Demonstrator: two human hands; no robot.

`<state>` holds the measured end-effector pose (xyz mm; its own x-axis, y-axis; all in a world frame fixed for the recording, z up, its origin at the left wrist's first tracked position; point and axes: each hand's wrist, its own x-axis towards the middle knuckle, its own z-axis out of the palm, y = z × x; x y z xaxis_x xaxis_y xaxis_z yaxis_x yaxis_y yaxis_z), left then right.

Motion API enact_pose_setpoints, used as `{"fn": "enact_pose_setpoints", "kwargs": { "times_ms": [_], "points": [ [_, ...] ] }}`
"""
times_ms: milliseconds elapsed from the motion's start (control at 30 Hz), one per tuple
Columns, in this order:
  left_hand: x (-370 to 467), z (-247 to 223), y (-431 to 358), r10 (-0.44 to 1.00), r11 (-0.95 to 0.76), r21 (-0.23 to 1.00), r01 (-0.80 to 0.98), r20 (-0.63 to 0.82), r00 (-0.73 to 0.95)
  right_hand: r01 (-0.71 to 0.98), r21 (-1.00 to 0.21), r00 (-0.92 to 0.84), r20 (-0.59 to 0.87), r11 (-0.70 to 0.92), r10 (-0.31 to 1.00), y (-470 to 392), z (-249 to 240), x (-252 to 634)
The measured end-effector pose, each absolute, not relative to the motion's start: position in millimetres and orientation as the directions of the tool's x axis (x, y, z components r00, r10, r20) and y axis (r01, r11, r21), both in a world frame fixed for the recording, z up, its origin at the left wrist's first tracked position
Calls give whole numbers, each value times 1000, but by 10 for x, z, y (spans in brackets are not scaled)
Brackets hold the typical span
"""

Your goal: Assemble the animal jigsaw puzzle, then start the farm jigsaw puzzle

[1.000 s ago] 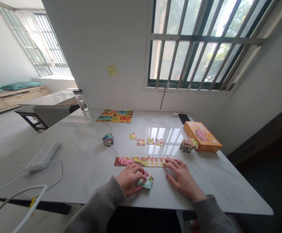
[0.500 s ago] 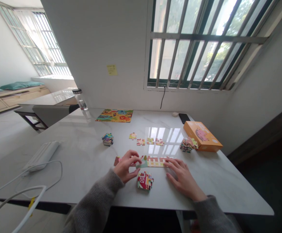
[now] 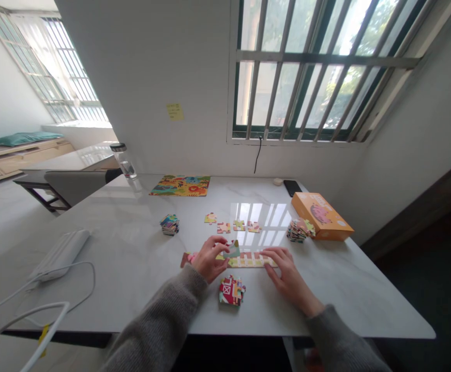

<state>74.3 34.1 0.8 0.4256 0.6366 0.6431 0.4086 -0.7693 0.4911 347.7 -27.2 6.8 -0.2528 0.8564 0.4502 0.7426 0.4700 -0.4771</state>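
one puzzle piece (image 3: 233,251) seems pinched in the left hand (image 3: 209,257), above the joined strip (image 3: 249,260); right hand (image 3: 287,274) flat.

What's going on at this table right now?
A person is putting together a jigsaw on a white table. The left hand holds a single puzzle piece just above a joined strip of pieces, while the right hand lies flat on the strip's right end. A small stack of pieces sits in front of the hands; four loose pieces, two more stacks and an orange box lie farther back.
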Motion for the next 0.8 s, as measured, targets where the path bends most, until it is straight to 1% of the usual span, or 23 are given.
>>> {"fn": "enact_pose_setpoints", "kwargs": {
  "times_ms": [67,133,200,267,367,533,600,667,733,800],
  "points": [
    [743,12,341,626,-776,471,421,662,413,692,-511,-285,456,510,843,-189,147,3333],
    [741,23,345,615,-782,454,426,674,410,646,-555,-316,431,525,845,-75,239,3167],
    [736,32,345,604,-791,447,417,680,416,604,-620,-300,405,500,864,65,321,3003],
    [726,31,340,595,-799,442,409,683,424,546,-676,-338,364,496,868,205,366,2858],
    [707,4,333,595,-793,416,444,684,421,426,-768,-379,327,477,866,342,347,2705],
    [688,-31,351,555,-807,330,489,708,438,291,-870,-287,319,399,903,344,197,2636],
    [681,-31,379,544,-803,318,504,737,402,204,-919,-241,287,338,927,329,138,2642],
    [670,-31,416,546,-788,332,518,765,341,125,-957,-222,231,263,947,328,85,2639],
    [658,-32,443,556,-777,351,523,772,307,122,-970,-235,176,209,956,339,41,2622],
    [650,-31,444,569,-772,361,523,760,315,161,-970,-247,141,185,959,348,15,2595]
  ]
}}
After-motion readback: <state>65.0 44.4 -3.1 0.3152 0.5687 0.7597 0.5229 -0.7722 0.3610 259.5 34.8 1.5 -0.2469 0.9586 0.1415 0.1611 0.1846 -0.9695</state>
